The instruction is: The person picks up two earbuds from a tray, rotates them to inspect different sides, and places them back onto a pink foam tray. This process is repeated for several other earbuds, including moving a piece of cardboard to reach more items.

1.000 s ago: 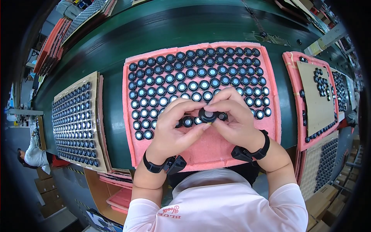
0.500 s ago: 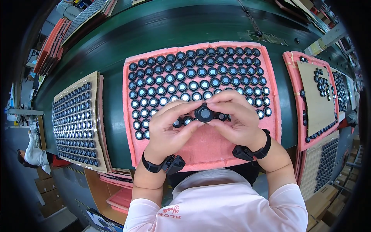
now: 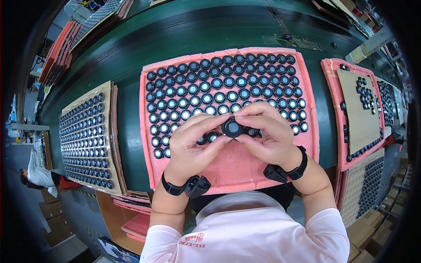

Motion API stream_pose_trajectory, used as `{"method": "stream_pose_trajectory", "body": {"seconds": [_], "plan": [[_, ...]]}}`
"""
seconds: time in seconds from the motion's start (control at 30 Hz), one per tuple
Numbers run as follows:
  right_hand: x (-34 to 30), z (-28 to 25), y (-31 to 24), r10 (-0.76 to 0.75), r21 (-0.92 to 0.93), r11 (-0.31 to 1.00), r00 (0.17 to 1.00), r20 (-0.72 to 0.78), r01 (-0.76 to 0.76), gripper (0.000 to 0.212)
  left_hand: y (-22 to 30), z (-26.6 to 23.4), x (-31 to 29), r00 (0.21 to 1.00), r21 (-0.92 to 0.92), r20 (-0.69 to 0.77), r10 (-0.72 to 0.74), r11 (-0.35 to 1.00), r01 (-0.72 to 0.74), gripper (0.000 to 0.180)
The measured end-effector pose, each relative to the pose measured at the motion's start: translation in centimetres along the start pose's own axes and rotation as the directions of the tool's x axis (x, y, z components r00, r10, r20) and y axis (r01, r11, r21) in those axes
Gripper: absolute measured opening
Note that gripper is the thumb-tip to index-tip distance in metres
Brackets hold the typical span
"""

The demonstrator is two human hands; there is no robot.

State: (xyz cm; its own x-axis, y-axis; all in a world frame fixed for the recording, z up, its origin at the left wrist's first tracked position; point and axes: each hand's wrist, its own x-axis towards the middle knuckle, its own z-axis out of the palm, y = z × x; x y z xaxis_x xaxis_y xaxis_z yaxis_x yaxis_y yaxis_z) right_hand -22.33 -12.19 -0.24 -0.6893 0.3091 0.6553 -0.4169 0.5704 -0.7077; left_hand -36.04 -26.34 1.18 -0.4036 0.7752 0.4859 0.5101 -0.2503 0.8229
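Observation:
Between the fingertips of my left hand (image 3: 192, 139) and my right hand (image 3: 271, 133), I hold one small round black part (image 3: 231, 127) with a greyish disc in its middle. It looks like a small speaker. Both hands are closed in a pinch, thumbs below and fingertips above its rim. They hover over a pink foam tray (image 3: 232, 173), where rows of similar round parts (image 3: 193, 89) stand with shiny discs facing up. My hands hide some parts of the lower rows. Each wrist wears a black strap with a small black block.
A green belt (image 3: 197, 22) runs beneath the tray, with a few small dark parts on it. Left lies a stacked cardboard tray (image 3: 112, 175) of round parts. Right is another pink tray (image 3: 326, 70) with a cardboard sheet (image 3: 359, 127). A person (image 3: 38, 171) is at far left.
The small dark parts on the far belt have shifted slightly left. The held part has tilted a little between my fingertips; my hands stay nearly still. The person at far left has moved slightly.

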Motion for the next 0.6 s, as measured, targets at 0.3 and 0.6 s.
{"method": "stream_pose_trajectory", "body": {"seconds": [0.3,0.6], "plan": [[0.1,0.2,-0.1,-0.001,-0.017,1.0,1.0,-0.005,0.001,0.04,0.2,-0.2,-0.1,0.997,-0.043,0.011,-0.071,0.997,0.071,0.04],[-0.4,0.6,0.5,-0.024,-0.044,0.999,0.999,0.037,0.026,0.042,0.2,-2.1,-0.3,0.975,-0.198,-0.079,-0.207,0.962,0.188,0.028]]}}
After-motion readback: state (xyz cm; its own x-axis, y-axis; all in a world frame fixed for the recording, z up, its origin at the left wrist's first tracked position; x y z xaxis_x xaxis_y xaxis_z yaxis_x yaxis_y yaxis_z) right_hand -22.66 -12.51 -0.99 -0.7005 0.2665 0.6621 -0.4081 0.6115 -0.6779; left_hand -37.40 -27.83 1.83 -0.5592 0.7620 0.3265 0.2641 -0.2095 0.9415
